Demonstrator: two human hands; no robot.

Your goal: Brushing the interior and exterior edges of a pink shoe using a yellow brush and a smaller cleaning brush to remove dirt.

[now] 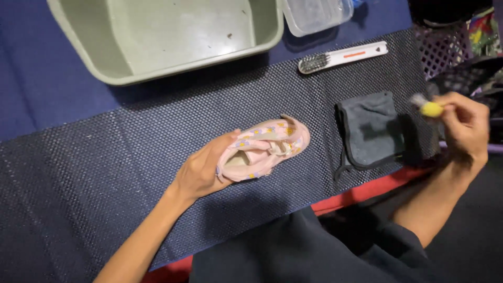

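The small pink shoe (264,148) lies on its side on the dark mat (131,157), the left hand (201,170) clasping its heel. The right hand (466,126) pinches a yellow-handled brush (427,107) beside the grey cloth (372,131); no brushing yet, the basin (78,47) dry.

The small shoe (264,148) is pink with yellow and purple flowers. The folded cloth (371,131) is dark grey, the basin (157,36) pale green. The mat (157,120) is black mesh, and the brush (343,56) white with an orange stripe.

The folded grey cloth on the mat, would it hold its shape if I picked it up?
Probably not: the grey cloth lies flat and softly folded, so it looks floppy and light. On the textured black mat it would likely bunch rather than slide.
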